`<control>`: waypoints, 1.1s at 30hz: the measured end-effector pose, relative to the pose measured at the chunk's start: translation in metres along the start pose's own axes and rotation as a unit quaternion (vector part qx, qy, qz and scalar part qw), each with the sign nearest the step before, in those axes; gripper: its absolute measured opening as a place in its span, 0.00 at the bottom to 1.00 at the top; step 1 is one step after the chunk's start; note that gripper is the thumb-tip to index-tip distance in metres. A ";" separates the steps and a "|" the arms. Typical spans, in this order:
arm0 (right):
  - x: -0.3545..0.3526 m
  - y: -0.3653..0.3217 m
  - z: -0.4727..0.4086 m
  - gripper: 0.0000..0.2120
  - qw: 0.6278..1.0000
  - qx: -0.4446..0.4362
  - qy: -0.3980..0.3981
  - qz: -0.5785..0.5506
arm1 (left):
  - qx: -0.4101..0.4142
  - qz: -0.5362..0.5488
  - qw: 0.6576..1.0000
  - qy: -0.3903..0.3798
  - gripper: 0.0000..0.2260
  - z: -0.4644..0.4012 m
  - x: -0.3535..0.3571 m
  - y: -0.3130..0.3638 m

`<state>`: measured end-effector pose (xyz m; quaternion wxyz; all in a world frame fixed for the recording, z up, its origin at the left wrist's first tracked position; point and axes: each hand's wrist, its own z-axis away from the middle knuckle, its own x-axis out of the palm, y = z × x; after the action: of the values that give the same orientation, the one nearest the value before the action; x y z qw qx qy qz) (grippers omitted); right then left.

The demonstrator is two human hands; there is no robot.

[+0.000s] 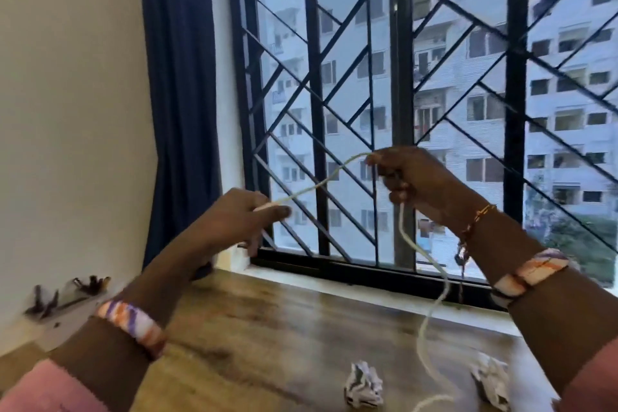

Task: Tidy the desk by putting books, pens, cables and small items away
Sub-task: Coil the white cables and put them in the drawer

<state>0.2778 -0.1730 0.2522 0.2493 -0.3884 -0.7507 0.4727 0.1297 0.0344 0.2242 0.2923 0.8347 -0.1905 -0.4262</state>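
Holding a white cable up in front of the barred window, both hands raised above the wooden bench. Left hand is pinching one cable end, likely the plug tip, between thumb and forefinger, other fingers loosely curled. Right hand is closing its grip around the cable further along, fingers curled tight on it. Between the hands the cable is arcing slack; below the right hand the rest is hanging down and trailing onto the bench near the frame's bottom edge. Two crumpled paper balls are lying on the bench, one just beside the trailing cable, the other further right. Some dark clips are sitting at the far left by the wall, blurred.

Step in hand, as a guess: gathering the cable into loops for storing. Next move probably calls for feeding more length into the right hand's grip and lifting the dangling tail off the bench without snagging the paper.
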 end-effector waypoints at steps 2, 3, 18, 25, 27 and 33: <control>-0.001 -0.004 -0.007 0.10 0.998 -0.007 0.037 -0.047 | -0.098 0.235 0.966 0.039 0.18 0.016 -0.026 -0.017; 0.002 -0.006 -0.007 0.10 0.998 -0.006 0.040 -0.056 | -0.101 0.349 0.931 0.039 0.19 0.024 -0.041 -0.024; 0.162 -0.053 0.114 0.07 0.962 -0.049 -0.127 0.237 | 0.015 0.377 0.912 -0.160 0.16 0.131 -0.101 0.007; 0.200 -0.021 0.187 0.09 0.914 0.101 -0.290 0.264 | -0.037 0.768 0.622 0.145 0.15 0.146 -0.161 0.000; 0.206 -0.024 0.199 0.09 0.916 0.084 -0.282 0.272 | -0.038 0.733 0.611 0.297 0.16 0.145 -0.183 -0.017; 0.213 -0.047 0.193 0.11 0.869 -0.079 -0.195 0.447 | 0.133 -0.147 0.906 0.373 0.08 0.161 -0.183 -0.095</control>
<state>-0.0039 -0.1104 0.2134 -0.1715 -0.6012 -0.5649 0.5386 -0.0998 0.1576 0.1973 0.1621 0.9824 0.0029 -0.0923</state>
